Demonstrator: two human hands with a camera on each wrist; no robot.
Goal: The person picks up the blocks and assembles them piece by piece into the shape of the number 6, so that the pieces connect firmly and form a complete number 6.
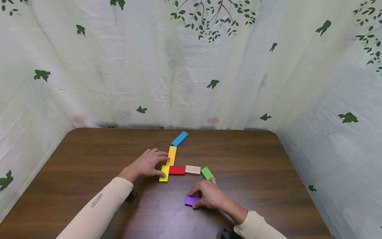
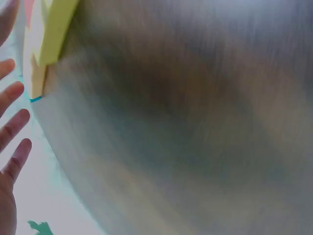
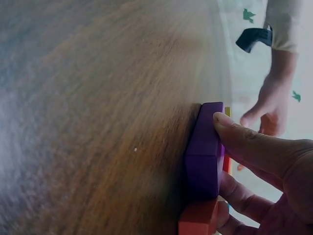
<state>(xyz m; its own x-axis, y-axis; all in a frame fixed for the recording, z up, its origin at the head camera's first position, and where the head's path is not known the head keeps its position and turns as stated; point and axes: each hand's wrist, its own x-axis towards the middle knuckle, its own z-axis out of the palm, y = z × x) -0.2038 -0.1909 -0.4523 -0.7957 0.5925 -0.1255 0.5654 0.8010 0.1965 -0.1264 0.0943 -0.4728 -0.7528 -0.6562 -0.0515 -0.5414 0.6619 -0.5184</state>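
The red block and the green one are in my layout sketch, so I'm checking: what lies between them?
The beige block lies between the red block and the green block; the head view shows it.

The left hand (image 1: 148,163) has its fingers (image 2: 14,128) spread; the right hand (image 1: 209,194) pinches.

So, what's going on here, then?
Someone is handling coloured blocks on a brown table. The right hand grips a purple block, with an orange-red block beside it. The left hand is spread at a yellow block and an amber block. A blue block lies angled at the amber one's far end; a red block, a beige block and an angled green block run rightward from the yellow one.
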